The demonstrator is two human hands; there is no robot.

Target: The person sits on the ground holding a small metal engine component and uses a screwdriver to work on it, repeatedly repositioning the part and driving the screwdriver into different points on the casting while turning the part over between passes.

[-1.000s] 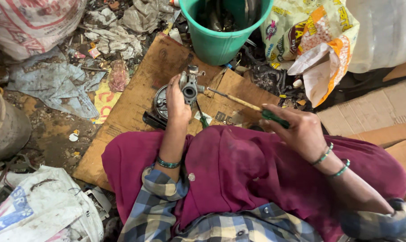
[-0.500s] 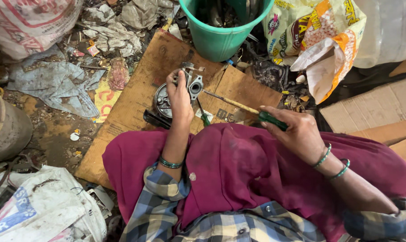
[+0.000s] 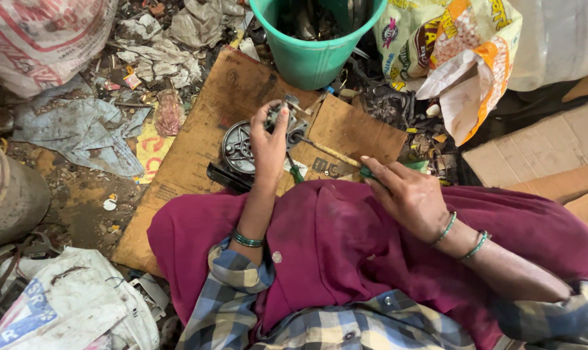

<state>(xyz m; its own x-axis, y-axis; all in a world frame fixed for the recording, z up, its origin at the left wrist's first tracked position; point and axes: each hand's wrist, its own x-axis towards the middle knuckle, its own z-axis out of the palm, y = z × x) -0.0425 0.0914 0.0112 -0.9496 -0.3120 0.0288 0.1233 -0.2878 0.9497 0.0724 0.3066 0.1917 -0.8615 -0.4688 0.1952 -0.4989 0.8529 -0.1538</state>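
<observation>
Gripping metal part (image 3: 287,120), left hand (image 3: 270,146) (yellow sack (image 3: 436,39) behind)

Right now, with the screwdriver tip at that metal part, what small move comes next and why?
Probably seat the screwdriver tip firmly and turn: the right hand grips its green handle, and the left hand steadies the small metal part on the cardboard.
</observation>
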